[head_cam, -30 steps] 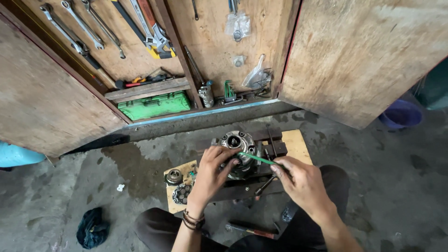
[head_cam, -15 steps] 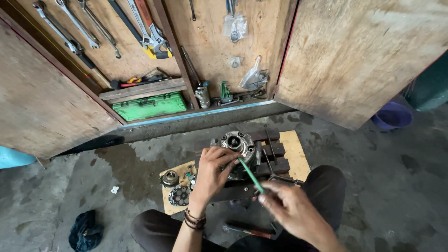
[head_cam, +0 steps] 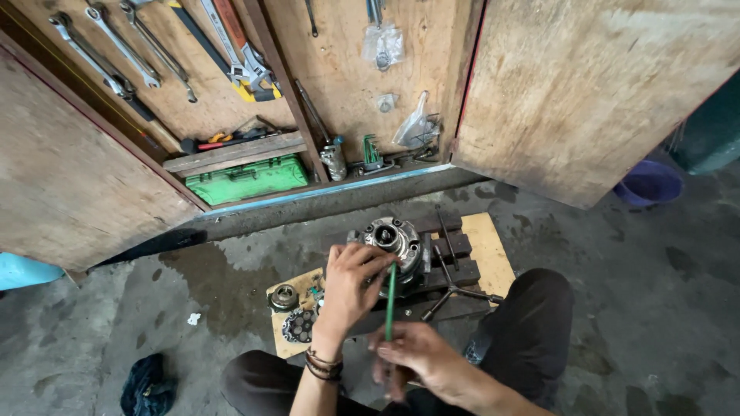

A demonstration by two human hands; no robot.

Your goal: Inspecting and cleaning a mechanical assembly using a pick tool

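Note:
A round grey metal engine part [head_cam: 397,240] sits on dark wooden blocks over a yellow board [head_cam: 493,250] on the concrete floor. My left hand [head_cam: 351,285] rests on the part's near left side, fingers curled against it. My right hand [head_cam: 420,362], low and close to my body, is closed on a thin green-handled tool [head_cam: 391,300] that points up toward the part, its tip beside my left fingers. A bracelet circles my left wrist.
An open wooden cabinet behind holds hung wrenches [head_cam: 116,54], a green case [head_cam: 247,181] and bagged parts. Small gears [head_cam: 284,297] lie on the board's left end. A cross wrench [head_cam: 455,289] lies by my right knee. A dark rag [head_cam: 146,385] and purple basin [head_cam: 647,183] flank the spot.
My right hand has pulled back toward my body and swung the green tool from lying nearly flat across the part to standing almost upright. My left hand has stayed on the part.

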